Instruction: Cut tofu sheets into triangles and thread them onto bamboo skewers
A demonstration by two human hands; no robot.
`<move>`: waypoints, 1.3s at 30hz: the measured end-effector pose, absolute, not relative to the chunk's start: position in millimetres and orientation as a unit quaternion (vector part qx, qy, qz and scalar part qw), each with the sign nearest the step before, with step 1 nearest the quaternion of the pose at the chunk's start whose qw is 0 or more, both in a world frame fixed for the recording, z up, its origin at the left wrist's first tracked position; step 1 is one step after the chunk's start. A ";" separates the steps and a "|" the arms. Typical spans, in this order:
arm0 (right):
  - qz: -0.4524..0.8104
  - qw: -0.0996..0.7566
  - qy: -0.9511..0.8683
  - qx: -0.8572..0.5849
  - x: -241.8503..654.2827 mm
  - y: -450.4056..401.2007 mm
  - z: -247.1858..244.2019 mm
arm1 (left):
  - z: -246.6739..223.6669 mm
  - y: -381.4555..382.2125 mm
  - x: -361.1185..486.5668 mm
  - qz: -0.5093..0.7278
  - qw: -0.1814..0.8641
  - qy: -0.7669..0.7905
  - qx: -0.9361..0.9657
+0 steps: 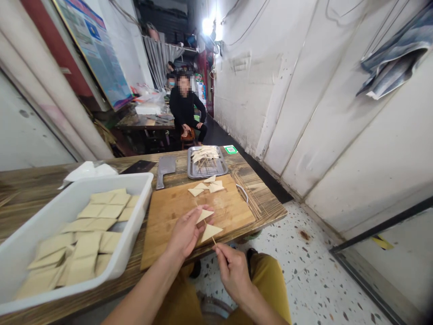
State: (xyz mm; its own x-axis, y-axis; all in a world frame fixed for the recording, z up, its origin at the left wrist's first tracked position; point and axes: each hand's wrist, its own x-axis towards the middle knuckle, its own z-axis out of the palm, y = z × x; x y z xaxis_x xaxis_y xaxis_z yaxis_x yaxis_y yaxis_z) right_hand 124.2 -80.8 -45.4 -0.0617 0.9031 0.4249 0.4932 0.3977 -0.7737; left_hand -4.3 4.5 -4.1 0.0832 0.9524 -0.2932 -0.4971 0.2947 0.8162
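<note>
My left hand [184, 232] pinches a pale tofu-sheet triangle [204, 215] above the wooden cutting board [169, 212]. A thin wooden skewer [214, 241] runs through that piece and through a second tofu triangle [211, 232] nearer to me. The skewer's lower end is between the thumb and fingers of my right hand [233, 268], just off the board's front edge. Several loose tofu triangles [196, 191] lie at the far side of the board. Past them, a metal tray [221, 171] carries a pile of skewered tofu pieces [204, 154].
A white plastic tub [135, 234] of square tofu sheets [84, 253] stands at the left. A cleaver [165, 168] lies behind the board. Bare skewers [250, 192] lie along the table's right side. Farther back, a person in black [184, 106] sits on a stool.
</note>
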 end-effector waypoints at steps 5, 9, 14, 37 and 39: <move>0.219 0.475 -0.687 -0.505 124.7 -75.2 -47.9 | -8.5 0.0 4.1 0.513 0.685 0.430 0.287; 0.219 0.486 -0.673 -0.513 130.9 -68.2 -51.3 | -10.0 13.3 4.9 0.498 0.675 0.452 0.304; 0.208 0.491 -0.647 -0.545 145.5 -64.2 -57.1 | -15.0 68.3 -7.8 0.500 0.449 0.554 0.492; 0.236 0.504 -0.608 -0.566 157.8 -70.8 -61.2 | -33.8 120.4 -19.2 0.526 0.487 0.498 0.488; 0.246 0.507 -0.609 -0.559 153.5 -70.6 -58.9 | -29.8 109.0 -23.1 0.567 0.581 0.434 0.389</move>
State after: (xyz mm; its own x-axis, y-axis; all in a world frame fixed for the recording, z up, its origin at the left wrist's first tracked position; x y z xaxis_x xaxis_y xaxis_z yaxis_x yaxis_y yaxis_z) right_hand 153.5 -70.6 -58.9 0.1380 0.9298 0.3412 0.4304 0.2540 -0.8662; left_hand -23.1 109.0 -29.8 -0.0209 0.9978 -0.0632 -0.3209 0.0532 0.9456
